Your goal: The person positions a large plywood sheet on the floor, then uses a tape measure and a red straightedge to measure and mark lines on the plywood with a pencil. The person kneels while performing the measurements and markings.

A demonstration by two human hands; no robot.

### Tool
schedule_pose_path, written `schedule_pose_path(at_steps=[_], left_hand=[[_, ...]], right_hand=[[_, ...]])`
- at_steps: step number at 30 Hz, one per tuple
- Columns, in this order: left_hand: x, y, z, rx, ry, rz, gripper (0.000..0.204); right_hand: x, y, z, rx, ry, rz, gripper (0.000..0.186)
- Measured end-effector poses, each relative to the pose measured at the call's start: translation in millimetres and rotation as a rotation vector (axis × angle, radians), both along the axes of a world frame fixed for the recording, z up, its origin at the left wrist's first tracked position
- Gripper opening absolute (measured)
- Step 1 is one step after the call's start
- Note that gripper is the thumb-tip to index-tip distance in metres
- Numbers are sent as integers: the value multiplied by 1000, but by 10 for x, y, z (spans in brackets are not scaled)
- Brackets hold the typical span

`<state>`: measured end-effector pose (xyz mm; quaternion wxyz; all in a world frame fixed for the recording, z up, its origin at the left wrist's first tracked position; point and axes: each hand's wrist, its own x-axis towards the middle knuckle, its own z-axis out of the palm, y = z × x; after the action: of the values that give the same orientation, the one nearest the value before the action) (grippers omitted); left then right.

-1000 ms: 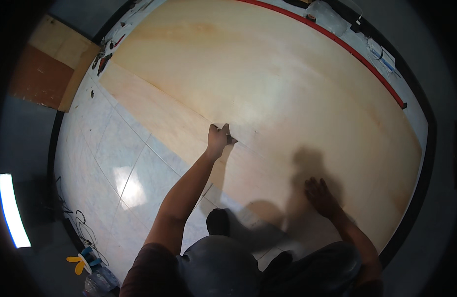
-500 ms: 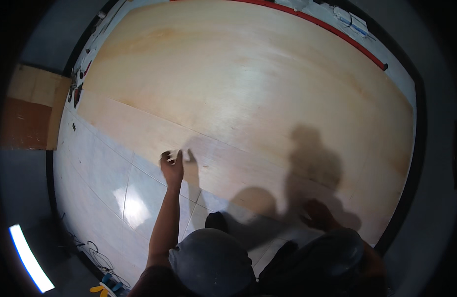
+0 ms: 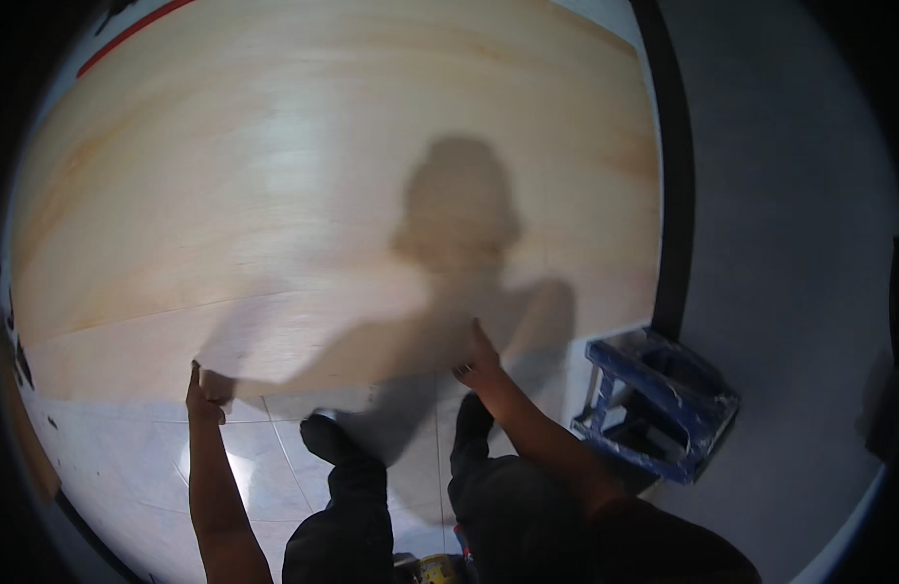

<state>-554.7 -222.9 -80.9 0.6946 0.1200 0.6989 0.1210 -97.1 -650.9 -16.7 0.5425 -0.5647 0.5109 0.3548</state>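
A pale plywood sheet (image 3: 304, 165) spans the upper half of the view on a tiled floor, with a seam setting off a narrower strip (image 3: 119, 362) along its near side. My left hand (image 3: 204, 389) is closed on the strip's near edge at the left, thumb and fingers round it. My right hand (image 3: 477, 360) grips that edge farther right, thumb on top and fingers curled at the edge, partly hidden. My shadow covers much of the wood between and beyond my hands. My dark shoes rest on the tiles just below the edge.
A blue, paint-marked plastic step stool (image 3: 654, 399) is close on my right, beside a grey surface with a dark border strip. A red bar (image 3: 128, 34) runs along the sheet's far left side. A yellow can (image 3: 435, 569) shows between my legs at the bottom.
The view has swung right, bringing the stool in. My left hand left the seam, opened, and now grips the near edge. My right hand left the flat surface and now holds that edge.
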Motion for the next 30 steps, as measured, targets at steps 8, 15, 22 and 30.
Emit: schedule_pose_path(at_steps=[8,15,22,30], left_hand=[[-1201,372,290,218,-100,-165,53],[-605,102,1099,181,152,-59,64],[-1110,-63,1537,712,708,-1358,66],[42,-157,3020,175,611,117,70]], right_hand=[[-241,164,510,-220,-139,124,82],[-80,75,1338,-459,-144,136,93],[-283,-206,1594,-215,-290,304,85],[-202,-130,2483,-451,-128,263,94]])
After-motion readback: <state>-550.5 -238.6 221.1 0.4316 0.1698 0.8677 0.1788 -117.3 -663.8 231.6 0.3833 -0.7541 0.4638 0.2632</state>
